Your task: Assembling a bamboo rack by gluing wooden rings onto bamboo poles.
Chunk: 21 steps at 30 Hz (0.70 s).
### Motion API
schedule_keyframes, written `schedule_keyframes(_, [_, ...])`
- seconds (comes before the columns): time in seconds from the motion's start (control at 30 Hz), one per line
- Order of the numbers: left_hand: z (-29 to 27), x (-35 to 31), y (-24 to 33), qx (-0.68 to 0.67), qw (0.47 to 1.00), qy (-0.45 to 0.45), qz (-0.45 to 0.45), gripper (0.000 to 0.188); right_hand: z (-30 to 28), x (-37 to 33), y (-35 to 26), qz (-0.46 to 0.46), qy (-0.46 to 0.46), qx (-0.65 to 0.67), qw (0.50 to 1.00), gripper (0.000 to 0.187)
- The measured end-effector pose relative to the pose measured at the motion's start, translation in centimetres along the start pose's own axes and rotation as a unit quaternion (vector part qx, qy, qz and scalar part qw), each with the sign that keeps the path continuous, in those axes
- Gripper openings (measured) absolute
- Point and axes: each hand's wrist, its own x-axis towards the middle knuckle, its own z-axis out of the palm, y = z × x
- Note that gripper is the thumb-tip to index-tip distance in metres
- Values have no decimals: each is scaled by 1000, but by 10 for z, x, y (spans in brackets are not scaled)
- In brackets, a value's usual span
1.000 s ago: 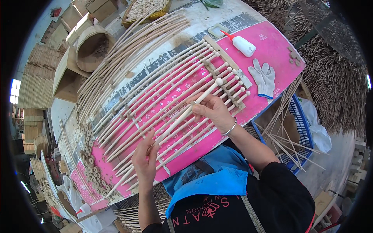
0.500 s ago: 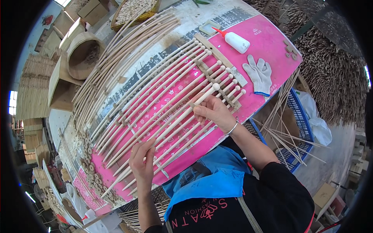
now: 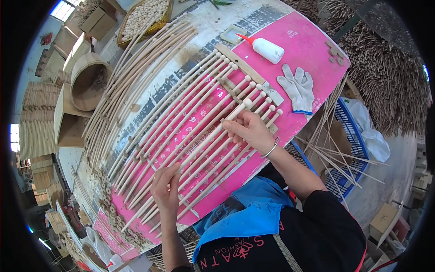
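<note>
A pale wooden stick with a round ball on its upper end (image 3: 204, 145) lies slantwise across both hands, above a row of similar sticks. My right hand (image 3: 250, 131) is closed round it just below the ball, thumb on top. A small brown piece shows at those fingertips, its kind unclear. Lower down, my left hand (image 3: 166, 188) pinches the same stick between thumb and fingers. The other ball-ended sticks (image 3: 183, 109) rest side by side on a slotted wooden rack (image 3: 242, 61), over a pink printed sheet (image 3: 303, 47).
Right of the rack lie a white glue bottle (image 3: 268, 51) with a red tip and a white knitted glove (image 3: 297, 88). Bare sticks (image 3: 140, 68) and a basket of balls (image 3: 146, 18) are at the back left. Small wooden rings (image 3: 113, 211) fringe the left. A blue crate (image 3: 351, 131) holds thin sticks.
Both hands keep their hold on the stick, and its ball end has dipped slightly. The whole view has shifted a little, moving the table slightly left in the picture.
</note>
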Motion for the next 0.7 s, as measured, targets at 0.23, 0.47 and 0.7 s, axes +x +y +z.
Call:
schedule_keyframes(0.23, [13,33,-7,-8,1000,5,19,24,-20,14,-14,-35,44,-17,998,33])
schedule_keyframes(0.47, [48,90,-31,37,997,26,65,21,-38,9,-13,-62,51,4,997,30])
schedule_keyframes(0.7, [74,101,-44,79,995,23,48,20,-40,-5,-5,-69,20,6,997,25])
